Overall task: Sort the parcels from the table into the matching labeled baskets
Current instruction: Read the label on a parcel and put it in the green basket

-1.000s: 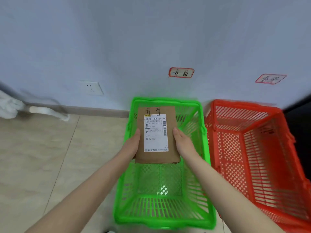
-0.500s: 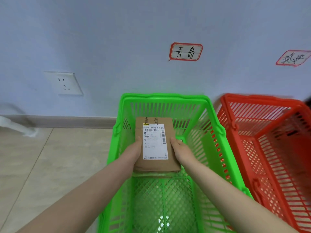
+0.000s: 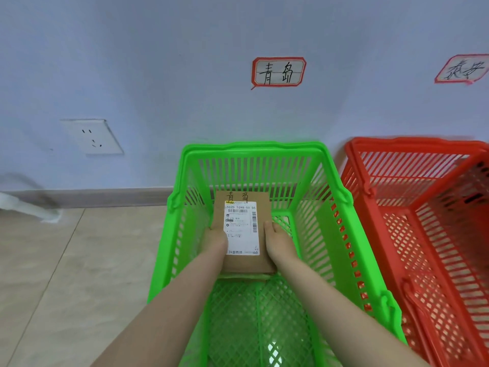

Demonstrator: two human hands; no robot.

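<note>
Parcel held inside green basket, both hands on it.
L hand & R hand hold the parcel's two sides, each grip closed on it, thumbs on top. Parcel is near the far wall; cannot tell if it touches the bottom. Red basket stands just beside.

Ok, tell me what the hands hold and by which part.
The brown cardboard parcel, gripped by its two long edges: left hand on the left edge, right hand on the right.
</note>
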